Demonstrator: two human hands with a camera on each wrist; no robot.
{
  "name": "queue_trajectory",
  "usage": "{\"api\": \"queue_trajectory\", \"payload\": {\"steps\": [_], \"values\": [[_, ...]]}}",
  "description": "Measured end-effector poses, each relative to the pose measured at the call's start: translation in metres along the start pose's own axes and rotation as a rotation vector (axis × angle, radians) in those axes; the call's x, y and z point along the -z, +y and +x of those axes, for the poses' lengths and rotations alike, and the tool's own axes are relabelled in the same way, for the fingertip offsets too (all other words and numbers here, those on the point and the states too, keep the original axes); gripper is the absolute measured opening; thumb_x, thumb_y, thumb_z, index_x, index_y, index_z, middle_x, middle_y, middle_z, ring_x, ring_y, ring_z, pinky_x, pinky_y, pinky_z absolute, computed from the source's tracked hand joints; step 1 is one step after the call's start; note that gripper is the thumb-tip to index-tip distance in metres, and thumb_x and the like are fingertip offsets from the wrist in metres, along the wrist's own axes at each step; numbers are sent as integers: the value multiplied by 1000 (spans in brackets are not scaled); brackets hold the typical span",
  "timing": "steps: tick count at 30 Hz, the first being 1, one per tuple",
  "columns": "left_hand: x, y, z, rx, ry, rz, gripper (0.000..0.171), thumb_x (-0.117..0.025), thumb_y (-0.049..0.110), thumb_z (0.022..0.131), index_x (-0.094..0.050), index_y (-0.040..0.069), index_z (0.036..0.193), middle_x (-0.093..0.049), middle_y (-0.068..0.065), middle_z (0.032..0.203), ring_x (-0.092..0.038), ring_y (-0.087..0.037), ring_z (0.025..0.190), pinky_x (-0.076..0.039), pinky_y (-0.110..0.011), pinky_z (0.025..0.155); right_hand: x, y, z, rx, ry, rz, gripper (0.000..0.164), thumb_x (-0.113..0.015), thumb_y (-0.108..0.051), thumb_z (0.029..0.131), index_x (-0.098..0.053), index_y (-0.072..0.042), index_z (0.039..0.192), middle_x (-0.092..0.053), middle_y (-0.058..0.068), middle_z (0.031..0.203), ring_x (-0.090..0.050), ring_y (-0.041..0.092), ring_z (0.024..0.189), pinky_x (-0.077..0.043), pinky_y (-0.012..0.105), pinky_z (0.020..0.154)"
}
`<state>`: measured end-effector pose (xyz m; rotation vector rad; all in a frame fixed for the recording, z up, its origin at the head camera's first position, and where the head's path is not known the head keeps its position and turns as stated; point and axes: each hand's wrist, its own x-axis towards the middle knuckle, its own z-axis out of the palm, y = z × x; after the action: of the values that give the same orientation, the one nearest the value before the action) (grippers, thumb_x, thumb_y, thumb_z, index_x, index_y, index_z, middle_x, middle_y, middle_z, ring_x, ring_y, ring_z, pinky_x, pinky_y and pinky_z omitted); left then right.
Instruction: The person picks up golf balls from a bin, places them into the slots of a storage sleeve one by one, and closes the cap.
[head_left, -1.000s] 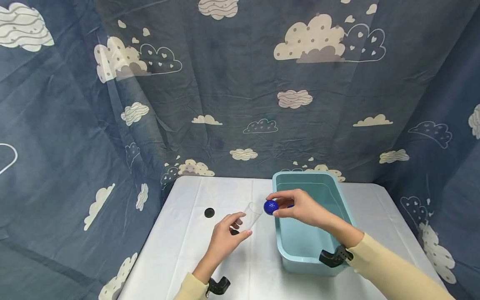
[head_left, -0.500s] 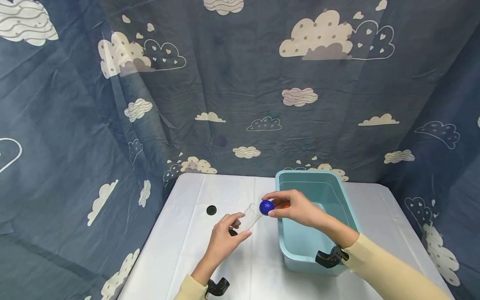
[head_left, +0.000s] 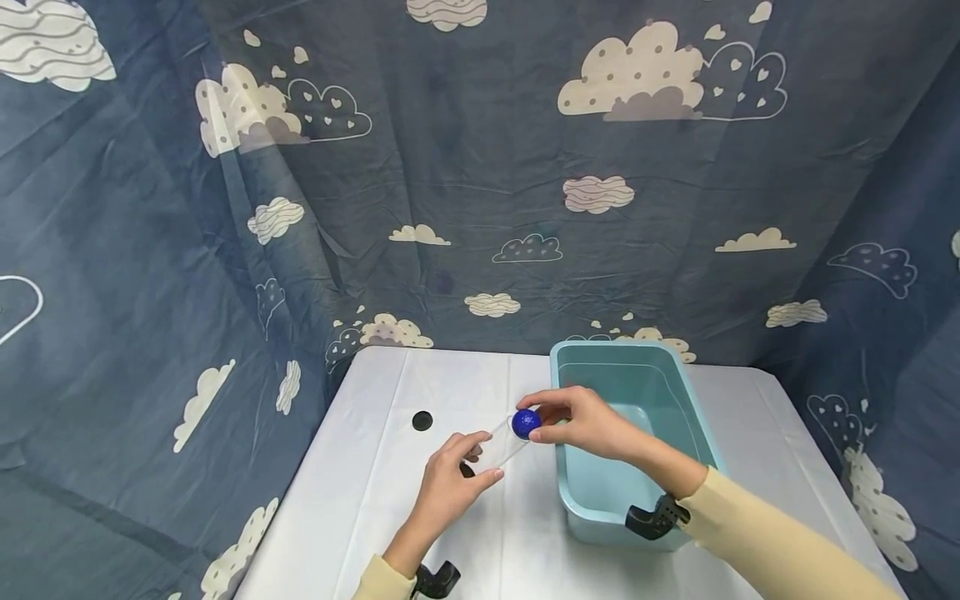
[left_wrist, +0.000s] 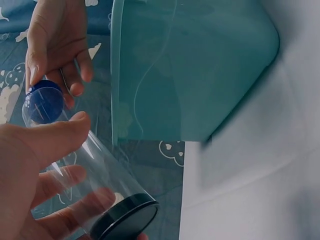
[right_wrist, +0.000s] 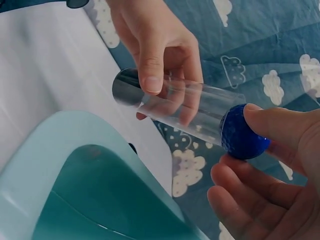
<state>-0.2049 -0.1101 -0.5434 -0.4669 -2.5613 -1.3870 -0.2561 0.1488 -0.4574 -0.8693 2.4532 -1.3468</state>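
A clear plastic tube [right_wrist: 205, 117] with a black cap [left_wrist: 125, 220] on its lower end is held tilted in the left hand [head_left: 446, 479], thumb on one side and fingers on the other. Between thumb and fingertips, the right hand [head_left: 581, 421] pinches a blue dimpled golf ball [right_wrist: 243, 135] at the tube's uncapped upper end. In the left wrist view part of the ball shows through the clear wall, inside the rim. The right hand's other fingers are spread loosely below the ball.
A light teal plastic bin [head_left: 592, 533] stands on the white-covered table [head_left: 375, 467], right of the tube and beneath the right forearm. A flat black disc [head_left: 422, 421] lies on the table beyond the left hand. Dark blue cloud-print cloth [head_left: 450, 275] hangs around the table.
The right hand has carried the golf ball left to the tube's mouth, closing the gap seen a second ago. The left hand keeps its hold on the tube, nearly in place.
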Motion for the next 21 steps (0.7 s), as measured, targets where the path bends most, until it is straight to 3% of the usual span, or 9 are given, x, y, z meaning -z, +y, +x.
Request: {"api": "queue_trajectory", "payload": {"steps": [5, 12, 21], "values": [[1, 3, 0, 5, -10, -1, 54, -88, 24, 79, -68, 13, 128, -62, 3, 98, -66, -22, 91, -58, -30, 71, -3, -1, 0, 21, 0, -65, 44, -79, -28, 89, -67, -14, 129, -72, -3, 99, -68, 17, 89, -57, 29, 74], [1, 5, -1, 30, -16, 19, 53, -88, 25, 78, -69, 15, 126, -60, 6, 95, -65, -15, 84, -58, -31, 72, -6, -3, -1, 32, 4, -111, 43, -80, -29, 88, -68, -17, 128, -72, -5, 96, -68, 14, 89, -57, 28, 73], [0, 5, -1, 31, -25, 14, 53, -88, 29, 79, -69, 13, 126, -60, 8, 93, -67, -18, 88, -57, -34, 71, -8, -3, -1, 19, 5, -134, 43, -79, -31, 89, -68, -21, 129, -71, -8, 97, -68, 13, 89, -57, 29, 73]]}}
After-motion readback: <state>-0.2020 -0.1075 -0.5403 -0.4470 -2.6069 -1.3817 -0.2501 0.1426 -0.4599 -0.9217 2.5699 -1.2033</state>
